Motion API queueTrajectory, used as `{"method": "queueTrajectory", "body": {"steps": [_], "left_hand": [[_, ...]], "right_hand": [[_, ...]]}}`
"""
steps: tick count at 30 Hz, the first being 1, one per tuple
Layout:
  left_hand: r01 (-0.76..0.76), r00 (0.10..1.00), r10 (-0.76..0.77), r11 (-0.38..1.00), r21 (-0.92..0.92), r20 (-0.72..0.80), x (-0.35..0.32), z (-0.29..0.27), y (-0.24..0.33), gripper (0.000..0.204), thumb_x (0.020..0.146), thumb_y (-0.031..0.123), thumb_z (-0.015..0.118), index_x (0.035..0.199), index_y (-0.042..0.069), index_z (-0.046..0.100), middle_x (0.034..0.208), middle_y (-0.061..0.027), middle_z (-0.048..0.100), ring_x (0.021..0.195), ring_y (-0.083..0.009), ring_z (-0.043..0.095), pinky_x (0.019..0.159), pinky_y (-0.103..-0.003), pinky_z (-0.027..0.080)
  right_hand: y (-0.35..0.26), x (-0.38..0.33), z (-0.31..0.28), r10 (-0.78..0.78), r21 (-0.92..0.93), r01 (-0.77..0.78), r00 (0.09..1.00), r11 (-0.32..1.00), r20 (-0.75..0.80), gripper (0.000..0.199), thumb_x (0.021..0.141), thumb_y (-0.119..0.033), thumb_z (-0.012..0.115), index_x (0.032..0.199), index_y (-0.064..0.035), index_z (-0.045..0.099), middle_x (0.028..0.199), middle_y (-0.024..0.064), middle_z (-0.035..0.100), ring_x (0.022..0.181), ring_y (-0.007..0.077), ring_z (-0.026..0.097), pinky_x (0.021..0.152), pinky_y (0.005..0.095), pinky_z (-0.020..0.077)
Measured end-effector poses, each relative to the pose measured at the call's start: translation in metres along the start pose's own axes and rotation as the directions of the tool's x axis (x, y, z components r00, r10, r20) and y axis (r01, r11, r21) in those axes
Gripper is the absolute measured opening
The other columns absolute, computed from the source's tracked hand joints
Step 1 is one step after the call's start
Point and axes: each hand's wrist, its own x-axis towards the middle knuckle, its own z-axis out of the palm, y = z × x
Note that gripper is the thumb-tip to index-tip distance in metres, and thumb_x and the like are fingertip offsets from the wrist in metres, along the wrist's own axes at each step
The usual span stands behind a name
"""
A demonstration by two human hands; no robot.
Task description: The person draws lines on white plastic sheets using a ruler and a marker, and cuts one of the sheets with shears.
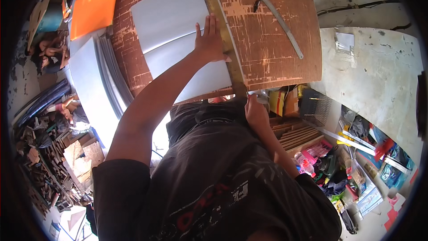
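Fingers [212,22] of the left hand [207,42] are extended and slightly spread, palm down; the thumb reaches right across a long, flat, brownish-yellow bar [237,78]. Fingers of the right hand [257,114] are curled closed beside the bar's near end; what they grip cannot be told. Two smooth, matte, pale grey panels lie immediately left of the bar: a far panel [169,9] and a near panel [167,58], separated by a straight line. Both rest on a reddish-brown board [263,60], its surface scored with pale, splintered scratches. To the right lies a narrow grey strip [278,17] with a rounded near end; a slim black-and-yellow tool [259,0] is beside it. Far left: a glossy orange sheet [96,6]. Nearer on the left: a layered stack of white sheets [91,76].
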Motion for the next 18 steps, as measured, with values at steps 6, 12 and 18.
{"method": "queueTrajectory", "body": {"steps": [6,12,18], "left_hand": [[0.021,0.999,-0.021,1.0,0.018,0.031,-0.003,-0.001,0.001,0.151,0.067,0.071,0.082,0.158,-0.011,-0.005,0.168,-0.0302,-0.012,0.158,-0.0391,-0.01,0.124,-0.064,0.006],[0.016,1.0,-0.016,1.0,0.021,0.014,-0.001,-0.001,0.004,0.152,0.066,0.072,0.083,0.159,-0.01,-0.004,0.168,-0.0293,-0.011,0.158,-0.0388,-0.01,0.124,-0.064,0.007],[0.033,0.999,-0.033,0.999,0.032,-0.004,0.0,0.001,0.004,0.154,0.062,0.074,0.083,0.159,-0.01,-0.002,0.168,-0.029,-0.01,0.158,-0.0383,-0.008,0.123,-0.065,0.007]], "right_hand": [[-0.012,0.016,-0.038,-0.025,-0.041,0.027,0.999,0.999,0.03,0.025,0.103,-0.022,0.049,0.116,-0.0014,0.047,0.075,0.0295,0.068,0.073,0.0491,0.069,0.063,0.0588,0.0547],[-0.059,0.115,-0.058,-0.064,0.013,0.067,0.987,0.998,-0.147,0.028,0.101,-0.023,0.052,0.115,0.0007,0.054,0.087,0.0301,0.071,0.087,0.0483,0.071,0.076,0.0584,0.0558],[-0.087,0.175,-0.046,-0.158,0.035,0.172,0.956,0.985,-0.246,0.028,0.101,-0.021,0.051,0.117,-0.0004,0.06,0.082,0.0272,0.07,0.08,0.047,0.07,0.071,0.0559,0.0559]]}}
